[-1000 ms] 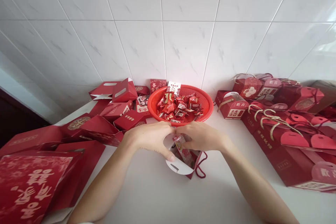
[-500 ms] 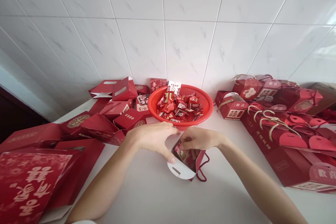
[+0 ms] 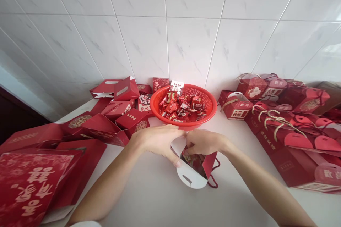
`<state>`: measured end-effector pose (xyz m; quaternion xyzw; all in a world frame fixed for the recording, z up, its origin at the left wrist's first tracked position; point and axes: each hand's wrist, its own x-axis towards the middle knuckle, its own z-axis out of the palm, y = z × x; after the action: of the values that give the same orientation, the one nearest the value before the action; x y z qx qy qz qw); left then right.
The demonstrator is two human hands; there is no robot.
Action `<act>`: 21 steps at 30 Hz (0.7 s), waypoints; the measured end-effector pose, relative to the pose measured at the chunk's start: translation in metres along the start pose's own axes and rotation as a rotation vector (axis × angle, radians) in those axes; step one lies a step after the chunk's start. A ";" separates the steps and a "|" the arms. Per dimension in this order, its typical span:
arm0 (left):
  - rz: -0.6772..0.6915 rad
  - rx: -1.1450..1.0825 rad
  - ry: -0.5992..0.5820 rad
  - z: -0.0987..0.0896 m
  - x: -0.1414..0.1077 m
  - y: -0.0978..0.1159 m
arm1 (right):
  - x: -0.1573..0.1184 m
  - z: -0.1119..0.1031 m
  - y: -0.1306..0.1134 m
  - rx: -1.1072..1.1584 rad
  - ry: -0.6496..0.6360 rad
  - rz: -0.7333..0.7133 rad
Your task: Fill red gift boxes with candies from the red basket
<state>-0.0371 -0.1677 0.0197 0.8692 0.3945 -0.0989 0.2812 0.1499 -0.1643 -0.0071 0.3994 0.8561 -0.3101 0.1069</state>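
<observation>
A small red gift box (image 3: 211, 165) with a white-lined flap and a dark red cord stands open on the white table, with wrapped pieces inside. My left hand (image 3: 160, 142) grips its left side, thumb on the flap's edge. The fingers of my right hand (image 3: 202, 143) reach into the top opening, curled and partly hidden by the walls; what they hold, if anything, is unclear. Just behind both hands sits a red plastic basket (image 3: 211, 113) with several red-wrapped candies (image 3: 183, 105).
Folded red boxes (image 3: 90, 163) cover the table's left side. Along the right stand finished-looking red boxes (image 3: 290, 163) with rope handles (image 3: 277, 120), one (image 3: 236, 108) nearest the basket. A tiled wall (image 3: 191, 49) rises behind.
The small box has shifted slightly right and toward me, its opening turned a little. My right hand has moved slightly right and its fingers are more curled. My left hand followed the box.
</observation>
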 end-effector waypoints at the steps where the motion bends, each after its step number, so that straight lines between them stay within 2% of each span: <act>1: 0.006 -0.007 0.002 0.001 0.001 0.000 | -0.002 0.000 -0.001 0.009 0.003 0.017; 5: 0.036 0.001 0.001 0.002 0.004 0.001 | -0.013 -0.005 -0.002 0.075 -0.012 0.067; 8: 0.035 0.036 -0.007 0.001 0.004 0.006 | -0.023 -0.009 0.005 0.153 0.031 0.053; 14: 0.002 0.067 0.031 0.002 0.002 0.010 | -0.042 -0.011 0.023 0.358 0.162 -0.138; 16: -0.002 0.065 0.034 0.003 0.002 0.010 | -0.045 -0.011 0.024 0.402 0.182 -0.144; 18: -0.006 0.067 0.029 0.004 0.002 0.010 | -0.045 -0.010 0.022 0.389 0.147 -0.128; 21: -0.007 0.072 0.023 0.003 0.001 0.013 | -0.037 -0.005 0.019 0.196 0.061 -0.077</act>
<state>-0.0269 -0.1761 0.0221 0.8784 0.3970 -0.1044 0.2447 0.1893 -0.1746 0.0045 0.3839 0.8393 -0.3839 0.0294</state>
